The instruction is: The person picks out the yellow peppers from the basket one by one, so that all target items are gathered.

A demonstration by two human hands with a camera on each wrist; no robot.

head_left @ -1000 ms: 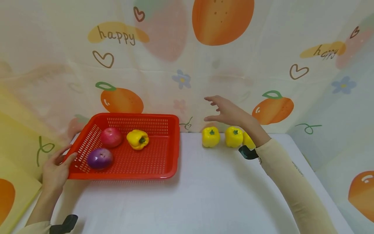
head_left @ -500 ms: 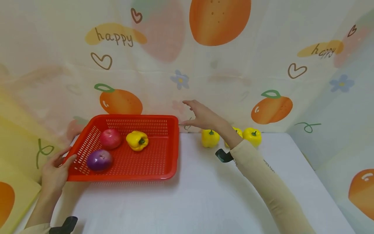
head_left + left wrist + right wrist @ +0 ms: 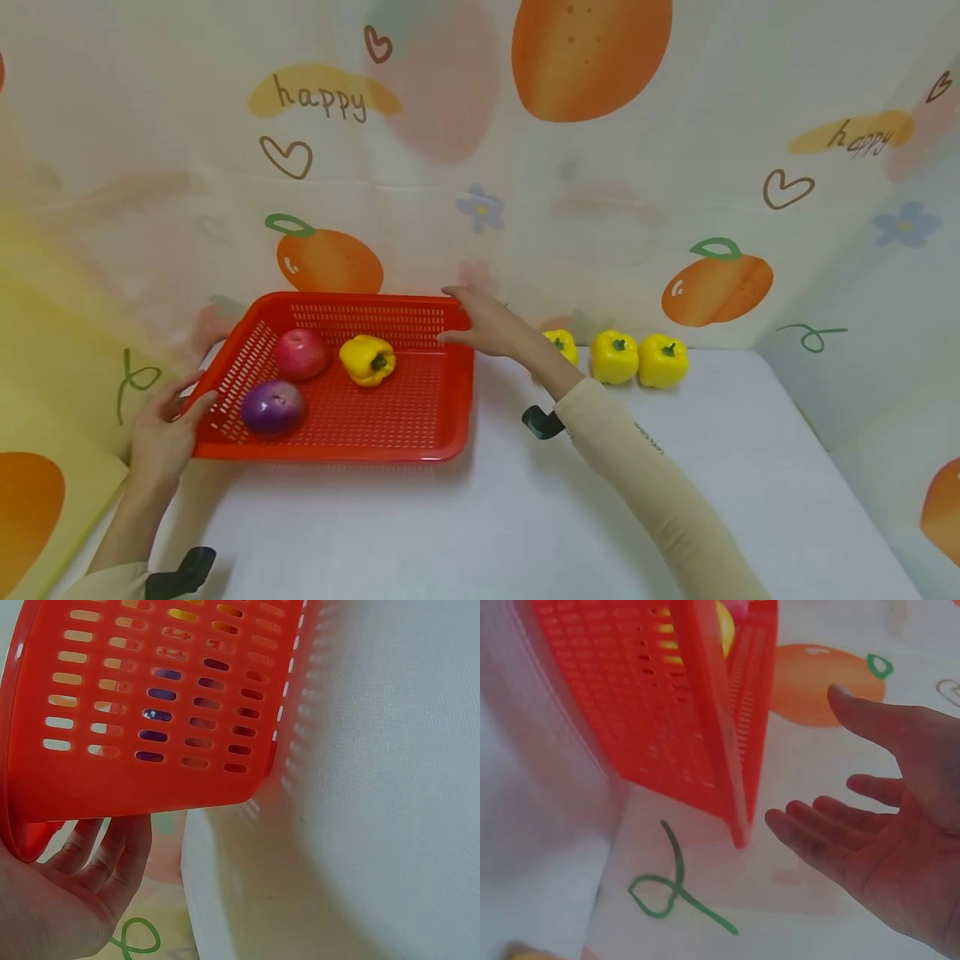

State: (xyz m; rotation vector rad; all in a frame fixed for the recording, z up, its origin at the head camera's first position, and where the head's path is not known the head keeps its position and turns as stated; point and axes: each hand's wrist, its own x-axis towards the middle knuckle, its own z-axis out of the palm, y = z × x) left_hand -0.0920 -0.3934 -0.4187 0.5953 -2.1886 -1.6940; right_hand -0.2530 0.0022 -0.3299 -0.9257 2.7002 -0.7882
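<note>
A red slotted plastic basket [image 3: 420, 400] stands at the left of the white table. My left hand [image 3: 161, 433] grips its left rim, thumb over the edge and fingers beneath, as the left wrist view [image 3: 75, 892] shows from the side. At the basket's far right corner is my right hand [image 3: 487, 325], fingers spread and thumb apart, overlapping the rim in the head view. The right wrist view has that hand [image 3: 900, 847] a little apart from the rim. Inside the basket lie a yellow bell pepper [image 3: 367, 361], a pinkish-red apple [image 3: 302, 354] and a glossy round purple vegetable [image 3: 273, 407].
Right of the basket, along the table's back edge, stand three more yellow bell peppers: one [image 3: 561, 343] partly behind my right wrist, a middle one [image 3: 614, 357] and an outer one [image 3: 663, 361]. A printed cloth [image 3: 600, 183] hangs directly behind the table [image 3: 420, 533].
My right hand has moved left and down from above the yellow peppers to the basket's right rim. My left hand keeps its grip on the basket. The head view has shifted slightly.
</note>
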